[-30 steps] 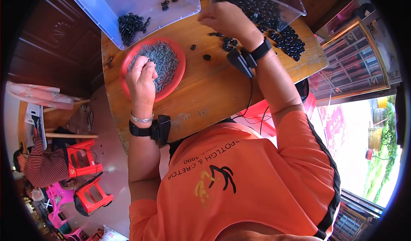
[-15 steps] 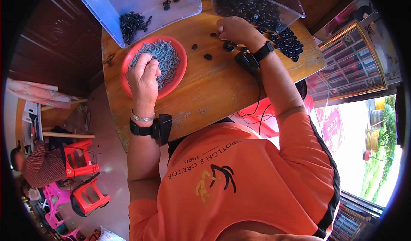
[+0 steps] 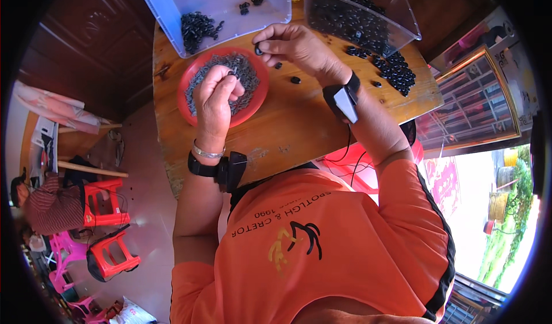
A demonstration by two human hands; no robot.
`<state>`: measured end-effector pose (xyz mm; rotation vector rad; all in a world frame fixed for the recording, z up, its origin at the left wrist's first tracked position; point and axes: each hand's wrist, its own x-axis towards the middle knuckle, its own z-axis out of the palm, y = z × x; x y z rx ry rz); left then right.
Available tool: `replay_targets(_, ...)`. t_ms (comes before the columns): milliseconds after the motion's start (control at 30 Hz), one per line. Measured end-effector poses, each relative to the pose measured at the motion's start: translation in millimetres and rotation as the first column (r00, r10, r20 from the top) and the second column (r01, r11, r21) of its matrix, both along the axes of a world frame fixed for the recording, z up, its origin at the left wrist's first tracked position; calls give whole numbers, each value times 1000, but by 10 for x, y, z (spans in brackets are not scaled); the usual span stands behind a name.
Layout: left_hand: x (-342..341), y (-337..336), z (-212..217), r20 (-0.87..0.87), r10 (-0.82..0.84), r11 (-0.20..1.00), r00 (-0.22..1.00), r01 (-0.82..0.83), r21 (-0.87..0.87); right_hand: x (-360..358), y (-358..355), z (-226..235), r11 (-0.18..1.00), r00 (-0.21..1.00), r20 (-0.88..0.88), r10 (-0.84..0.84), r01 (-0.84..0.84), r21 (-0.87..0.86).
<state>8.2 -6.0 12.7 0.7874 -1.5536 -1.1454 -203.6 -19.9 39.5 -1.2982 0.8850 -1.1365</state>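
My left hand (image 3: 214, 97) is closed above the red bowl (image 3: 260, 101), its thumb and finger pinching a small dark piece (image 3: 232, 74), partly hidden by the fingers. Small grey screw-like pieces (image 3: 217, 59) fill the bowl. To the right, my right hand (image 3: 299, 49) grips a small round black plastic piece (image 3: 259, 49) between thumb and fingertips, just past the bowl's rim. The two hands are a short gap apart. Two loose black pieces (image 3: 295, 79) lie on the wooden table (image 3: 299, 123) below my right hand.
A clear plastic box (image 3: 241, 28) at the far left holds a heap of black pieces (image 3: 199, 31). Another clear box (image 3: 368, 22), full of black pieces, stands far right, with a loose pile (image 3: 398, 74) beside it. Red stools (image 3: 107, 202) and a seated person (image 3: 54, 209) are left.
My right hand has come left from the loose black pieces toward the bowl, now showing a black piece in its fingertips. My left hand stays over the bowl. The whole view has shifted slightly.
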Motion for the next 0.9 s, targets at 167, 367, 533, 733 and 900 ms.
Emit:
replay_targets(167,18,-59,-21,-181,-42,998,983,51,49,417,55,-130,999,985,169,37,-34,-22)
replay_targets(367,28,-69,-16,-279,-22,995,960,49,91,437,63,-248,999,994,104,33,-28,-42)
replay_targets(533,32,-67,13,-269,-33,995,963,56,80,382,45,-286,995,979,189,77,-87,43)
replay_targets(733,37,-43,13,-272,53,992,961,-20,122,349,49,-323,962,909,412,60,-162,218)
replay_targets(900,60,-43,-36,22,38,999,999,-37,-30,317,50,-322,956,898,434,72,-187,227)
